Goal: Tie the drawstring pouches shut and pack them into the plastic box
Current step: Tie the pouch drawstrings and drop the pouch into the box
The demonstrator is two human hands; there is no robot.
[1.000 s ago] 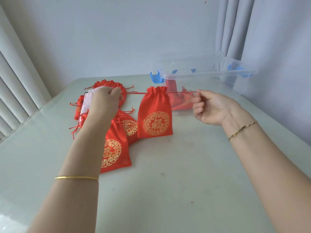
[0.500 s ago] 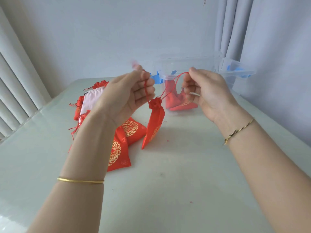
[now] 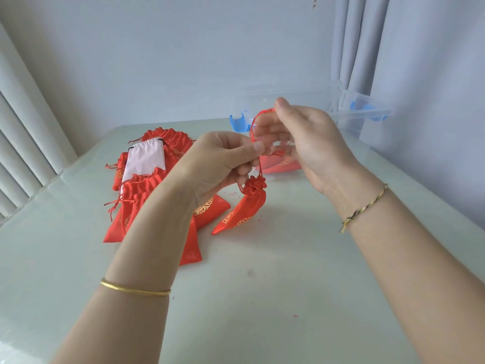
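A red drawstring pouch (image 3: 242, 210) with gold print hangs above the table, its mouth cinched into a bunch. My left hand (image 3: 220, 164) pinches its red cords just above the bunch. My right hand (image 3: 301, 137) pinches a loop of the same cords higher up, thumb raised. The two hands almost touch. Behind them stands the clear plastic box (image 3: 367, 111) with blue latches; a red pouch (image 3: 282, 164) lies inside it, mostly hidden by my right hand.
A heap of loose red pouches (image 3: 147, 190) lies at the left of the table, with one white pouch (image 3: 145, 160) on top. Window blinds run along the left edge, a curtain hangs behind the box. The pale table (image 3: 262, 285) reaches toward me.
The pouch first lay flat with cords pulled out sideways. It was then lifted with its mouth cinched. My hands have since come close together, crossing the cords above the pouch.
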